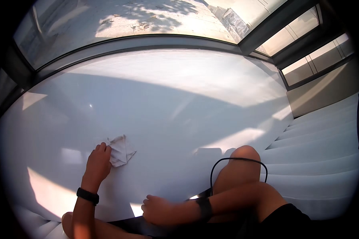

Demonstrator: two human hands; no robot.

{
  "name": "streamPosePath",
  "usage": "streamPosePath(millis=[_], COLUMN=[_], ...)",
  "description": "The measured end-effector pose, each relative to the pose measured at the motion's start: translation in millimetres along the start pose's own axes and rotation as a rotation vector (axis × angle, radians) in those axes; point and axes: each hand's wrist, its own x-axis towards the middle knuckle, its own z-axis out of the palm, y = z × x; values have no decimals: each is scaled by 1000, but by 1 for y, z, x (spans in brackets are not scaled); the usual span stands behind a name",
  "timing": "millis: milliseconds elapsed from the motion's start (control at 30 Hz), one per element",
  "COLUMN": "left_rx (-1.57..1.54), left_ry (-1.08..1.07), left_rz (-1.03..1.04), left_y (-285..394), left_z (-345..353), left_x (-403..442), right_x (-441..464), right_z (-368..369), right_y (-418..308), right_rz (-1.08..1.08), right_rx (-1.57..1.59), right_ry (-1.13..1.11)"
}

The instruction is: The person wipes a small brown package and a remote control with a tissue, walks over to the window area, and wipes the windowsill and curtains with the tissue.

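A crumpled pale cloth lies on the white glossy surface, left of centre. My left hand is at its left edge, the fingers bent and closed on the cloth's near corner. Part of the grip is hidden behind the fingers. Low in the middle, by the near edge of the surface, my right hand is loosely curled. Nothing sticks out from its fingers, and its palm side faces away from view. Each wrist wears a dark band.
Sunlit patches and shadows cross the white surface. A dark-framed window curves along its far side. White ribbed padding runs along the right. A black cable loops over my right knee.
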Motion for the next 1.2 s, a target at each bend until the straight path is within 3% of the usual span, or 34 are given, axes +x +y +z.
streamPosePath(millis=[100, 200, 400, 600, 700, 867, 900, 933, 967, 1033, 1100, 1200], left_rx=[69, 20, -249, -584, -797, -821, -803, -835, -882, -844, -799, -785], left_ry=[-78, -22, 74, -22, -82, -299, -289, -317, -316, -274, -277, -305], left_rz=[-18, 8, -98, -446, -612, -585, -511, -545, -584, -567, -582, -633], left_y=[2, 11, 52, 78, 96, 128, 133, 146, 153, 170, 193, 219], left_z=[-4, -18, -72, -103, -110, -116, -112, -111, -107, -96, -84, -70], left_x=[3, 1, -34, -67, -73, -79, -81, -84, -83, -87, -92, -98], right_x=[0, -6, -8, -26, -32, -43, -46, -49, -48, -53, -53, -60], right_z=[-5, -13, -33, -62, -78, -101, -107, -110, -115, -105, -102, -75], right_y=[9, 13, 16, 12, 0, -17, -19, -23, -19, -16, -11, -5], right_rz=[32, 51, 83, 173, 242, 471, 543, 649, 740, 774, 888, 660], right_rx=[39, 38, 77, 29, 166, 397, 476, 595, 648, 555, 580, 606], right_ry=[-107, -150, -210, -270, -225, -141, -205, -124, -183, 113, 203, 355])
